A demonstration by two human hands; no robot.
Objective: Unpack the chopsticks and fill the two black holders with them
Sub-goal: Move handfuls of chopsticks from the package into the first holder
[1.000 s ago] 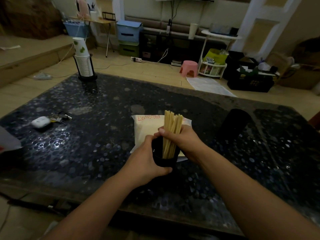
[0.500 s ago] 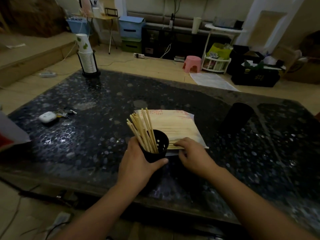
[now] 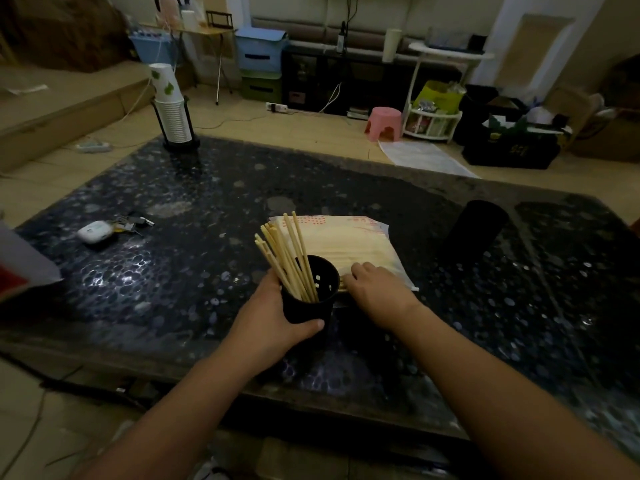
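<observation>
My left hand point(image 3: 270, 320) grips a black perforated holder point(image 3: 311, 299) that stands near the table's front edge. Several pale wooden chopsticks point(image 3: 287, 258) lean to the left inside it. Just behind lies the chopstick pack point(image 3: 346, 240), a clear bag with red print, full of chopsticks. My right hand point(image 3: 377, 289) rests on the pack's near end, fingers curled at the chopstick ends there; what they hold is hidden. The second black holder point(image 3: 474, 230) stands to the right, its inside too dark to see.
A dark speckled table point(image 3: 173, 271) carries a white earbud case with keys point(image 3: 100, 230) at the left and a stack of paper cups point(image 3: 169, 109) in a rack at the far left corner. A white and red object point(image 3: 20, 268) pokes in at the left edge.
My right hand let go of the bundle in the holder and moved down to the pack's near end. The chopsticks fell to lean left. The left hand kept its hold on the holder.
</observation>
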